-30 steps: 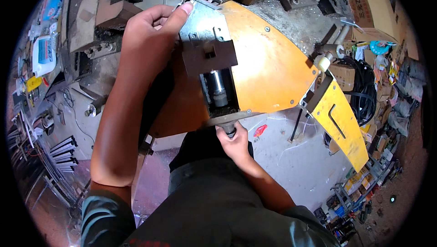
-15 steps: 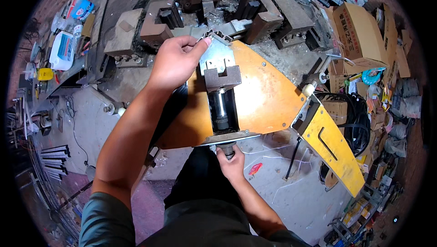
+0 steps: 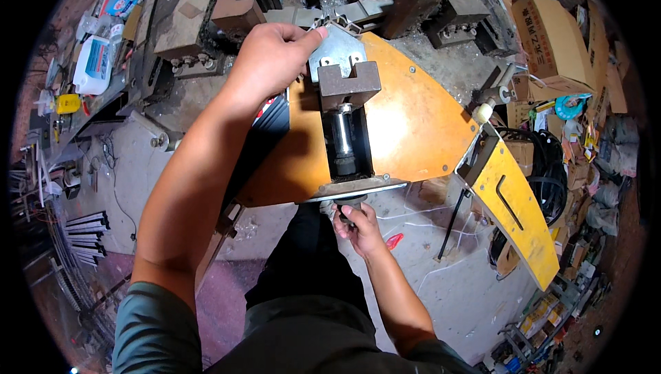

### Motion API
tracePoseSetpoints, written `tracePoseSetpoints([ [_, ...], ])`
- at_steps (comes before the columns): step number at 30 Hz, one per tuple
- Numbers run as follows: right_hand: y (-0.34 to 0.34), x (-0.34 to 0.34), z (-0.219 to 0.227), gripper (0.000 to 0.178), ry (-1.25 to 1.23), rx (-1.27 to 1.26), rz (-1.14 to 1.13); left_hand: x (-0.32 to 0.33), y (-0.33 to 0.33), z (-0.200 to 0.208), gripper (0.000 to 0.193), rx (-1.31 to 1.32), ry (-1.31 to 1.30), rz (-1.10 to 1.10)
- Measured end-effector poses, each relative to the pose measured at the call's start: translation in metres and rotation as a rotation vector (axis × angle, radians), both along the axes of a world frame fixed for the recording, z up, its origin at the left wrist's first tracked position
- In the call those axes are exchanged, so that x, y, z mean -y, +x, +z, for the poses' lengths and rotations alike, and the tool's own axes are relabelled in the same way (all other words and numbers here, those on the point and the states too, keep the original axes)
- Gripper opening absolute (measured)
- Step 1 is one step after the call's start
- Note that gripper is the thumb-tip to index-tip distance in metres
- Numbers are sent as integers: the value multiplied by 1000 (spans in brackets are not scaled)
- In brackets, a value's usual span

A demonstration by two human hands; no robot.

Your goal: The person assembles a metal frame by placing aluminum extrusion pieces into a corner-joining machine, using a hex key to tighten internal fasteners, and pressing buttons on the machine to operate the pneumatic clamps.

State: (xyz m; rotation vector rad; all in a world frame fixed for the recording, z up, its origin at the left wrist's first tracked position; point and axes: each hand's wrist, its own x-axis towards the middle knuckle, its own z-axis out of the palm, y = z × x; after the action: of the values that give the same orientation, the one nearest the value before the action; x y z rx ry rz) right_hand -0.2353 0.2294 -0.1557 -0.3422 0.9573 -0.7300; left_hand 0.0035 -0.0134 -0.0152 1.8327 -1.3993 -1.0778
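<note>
Your left grip point(image 3: 275, 60) pinches the profile point(image 3: 344, 23) at the silver plate's point(image 3: 337, 48) far edge; your right grip point(image 3: 363, 231) curls round the knob point(image 3: 352, 202) below. Best hold the profile flush, fingertips clear of the brown block point(image 3: 350, 83).

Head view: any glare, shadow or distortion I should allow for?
Head view: bright glare washes out part of the right orange panel; the left orange panel is dimmer, with dark shadow. Head view: fisheye bends straight edges toward the black rim. Head view: the left hand looks reasonably sharp.
</note>
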Motion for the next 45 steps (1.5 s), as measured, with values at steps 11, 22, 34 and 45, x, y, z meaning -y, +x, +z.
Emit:
tracePoseSetpoints([
  [11, 12, -11, -6, 13, -190, -485, -21, 10, 6, -24, 53, -29, -26, -17],
  [22, 12, -12, -11, 13, -229, -504, -20, 3, 1, -13, 56, -17, -51, 10],
  [34, 30, 0, 21, 31, -510, -1109, 25, 0, -2, -5, 51, 60, 13, -3],
  [45, 25, -3, 10, 19, -434, -860, 10, -2, -3, -7, 48, 48, -29, 10],
])
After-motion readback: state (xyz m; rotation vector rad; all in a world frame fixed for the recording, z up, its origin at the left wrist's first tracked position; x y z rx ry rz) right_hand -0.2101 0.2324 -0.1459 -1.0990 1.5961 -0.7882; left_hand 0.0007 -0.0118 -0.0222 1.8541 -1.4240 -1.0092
